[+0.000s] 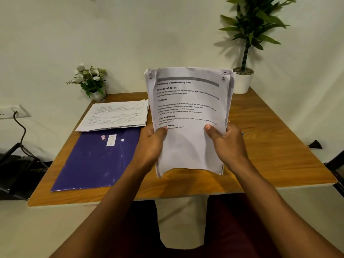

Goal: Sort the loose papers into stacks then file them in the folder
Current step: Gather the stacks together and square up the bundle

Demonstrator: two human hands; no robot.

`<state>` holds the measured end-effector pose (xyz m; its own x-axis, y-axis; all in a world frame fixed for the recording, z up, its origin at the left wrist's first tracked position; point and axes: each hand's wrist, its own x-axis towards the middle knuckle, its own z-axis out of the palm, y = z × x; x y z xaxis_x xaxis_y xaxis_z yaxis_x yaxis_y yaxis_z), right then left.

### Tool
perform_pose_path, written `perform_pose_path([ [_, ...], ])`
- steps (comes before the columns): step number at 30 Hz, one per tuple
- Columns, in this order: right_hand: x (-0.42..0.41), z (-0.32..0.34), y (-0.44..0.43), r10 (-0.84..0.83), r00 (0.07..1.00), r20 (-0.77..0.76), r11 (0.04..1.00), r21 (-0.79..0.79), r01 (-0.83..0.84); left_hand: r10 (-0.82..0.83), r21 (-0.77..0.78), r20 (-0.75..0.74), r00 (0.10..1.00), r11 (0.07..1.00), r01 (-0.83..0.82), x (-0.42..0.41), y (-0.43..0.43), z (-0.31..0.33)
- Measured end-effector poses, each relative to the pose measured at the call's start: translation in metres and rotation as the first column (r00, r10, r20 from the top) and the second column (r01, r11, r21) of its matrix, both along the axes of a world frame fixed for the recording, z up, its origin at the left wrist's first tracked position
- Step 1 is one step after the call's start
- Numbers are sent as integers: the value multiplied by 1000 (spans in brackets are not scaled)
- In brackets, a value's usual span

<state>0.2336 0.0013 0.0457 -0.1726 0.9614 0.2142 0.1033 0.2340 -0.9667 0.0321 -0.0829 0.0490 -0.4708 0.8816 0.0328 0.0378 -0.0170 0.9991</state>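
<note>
both the left hand (151,146) and right hand (228,144) pinch a sheaf of papers (188,116) upright above the table (270,146), one stack (115,116) sorted at far left, purple folder (95,159) apparently closed, so filing remains.

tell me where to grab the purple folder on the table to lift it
Probably its near edge, from the person's side: the purple folder lies flat on the table, so fingers must slide under an edge, and the paper stack covers its far edge. The left hand and right hand grip the held sheets; free one first.
</note>
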Motion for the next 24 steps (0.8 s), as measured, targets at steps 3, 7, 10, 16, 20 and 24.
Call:
perform_pose_path([
  [3, 0, 1, -6, 15, 1000, -11, 999, 38, -14, 54, 100, -18, 998, 994, -52, 8, -4, 2],
  [7, 2, -11, -13, 11, 997, -79, 1000, 16, -9, 73, 146, -39, 997, 987, -66, 12, -10, -6],
  [10, 1, -32, -22, 18, 998, -56, 998, -53, -21, 90, 101, -51, 995, 991, -84, 18, -18, -23],
  [16, 3, -40, -19, -1, 998, -58, 999, -53, -2, 101, 165, -33, 994, 982, -95, 19, -23, -29],
  [20, 4, -50, -21, -4, 999, -35, 996, -89, 0, 67, 125, -44, 997, 990, -61, 21, -26, -41],
  [24, 4, -55, -21, -18, 999, -40, 997, -80, 15, 73, 139, -60, 996, 988, -64, 18, -27, -44],
])
